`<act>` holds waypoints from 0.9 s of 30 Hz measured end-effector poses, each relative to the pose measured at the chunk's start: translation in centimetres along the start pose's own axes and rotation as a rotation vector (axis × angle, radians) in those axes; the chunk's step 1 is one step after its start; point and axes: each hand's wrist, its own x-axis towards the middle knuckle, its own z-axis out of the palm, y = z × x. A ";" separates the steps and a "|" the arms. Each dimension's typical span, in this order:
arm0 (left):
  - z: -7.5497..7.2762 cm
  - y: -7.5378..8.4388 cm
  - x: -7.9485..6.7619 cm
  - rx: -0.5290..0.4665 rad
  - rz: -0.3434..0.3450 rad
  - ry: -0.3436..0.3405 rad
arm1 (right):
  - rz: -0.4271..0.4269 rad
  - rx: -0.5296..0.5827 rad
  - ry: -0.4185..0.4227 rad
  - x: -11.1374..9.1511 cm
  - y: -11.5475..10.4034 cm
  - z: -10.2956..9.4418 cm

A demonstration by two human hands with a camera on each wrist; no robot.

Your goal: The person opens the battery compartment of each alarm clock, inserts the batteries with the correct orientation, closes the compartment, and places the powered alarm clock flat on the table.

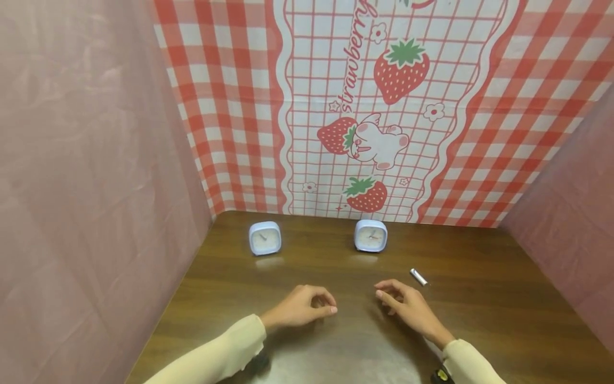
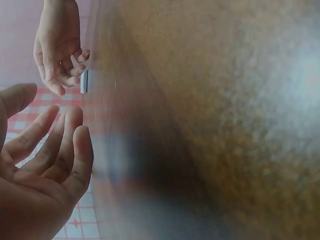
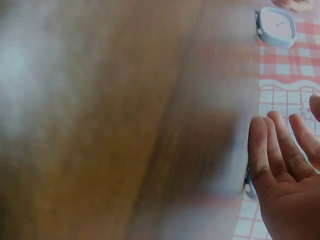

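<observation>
Two pale blue square alarm clocks stand upright toward the back of the wooden table: a left clock (image 1: pixel 265 238) and a right clock (image 1: pixel 371 236). A small silver-white cylinder (image 1: pixel 419 277), which looks like a battery, lies on the tabletop beyond the right hand. My left hand (image 1: pixel 302 306) hovers over the table with loosely bent fingers, holding nothing. Facing it, my right hand (image 1: pixel 408 305) is likewise relaxed, nothing between its fingers. In the right wrist view, the fingers mostly hide one clock (image 3: pixel 251 187), while the other clock (image 3: pixel 277 26) shows near the top.
Behind the brown table (image 1: pixel 230 298) hangs a red-checked strawberry cloth (image 1: pixel 240 106). Pink curtains close off the left side (image 1: pixel 96 160) and the right side. A dark object with a yellow-green mark (image 1: pixel 441 375) sits by the right sleeve at the front edge of view.
</observation>
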 end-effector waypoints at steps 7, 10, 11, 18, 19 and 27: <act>-0.1 -0.1 -0.5 -0.034 -0.009 0.009 | -0.013 -0.030 -0.007 0.0 -0.2 0.4; -0.1 -0.3 -0.5 -0.039 -0.011 0.011 | -0.005 -0.029 -0.010 0.0 -0.3 0.4; -0.1 -0.3 -0.6 -0.040 -0.011 0.011 | 0.001 -0.023 -0.013 0.0 -0.3 0.4; 0.0 -0.4 -0.7 -0.045 -0.020 0.016 | 0.027 0.006 -0.048 -0.2 -1.3 0.4; 0.0 -0.5 -0.7 -0.046 -0.019 0.019 | 0.026 0.007 -0.050 -0.1 -1.4 0.4; -0.9 -0.7 -0.8 -0.100 -0.020 0.055 | -0.010 0.013 -0.068 0.6 -2.0 1.1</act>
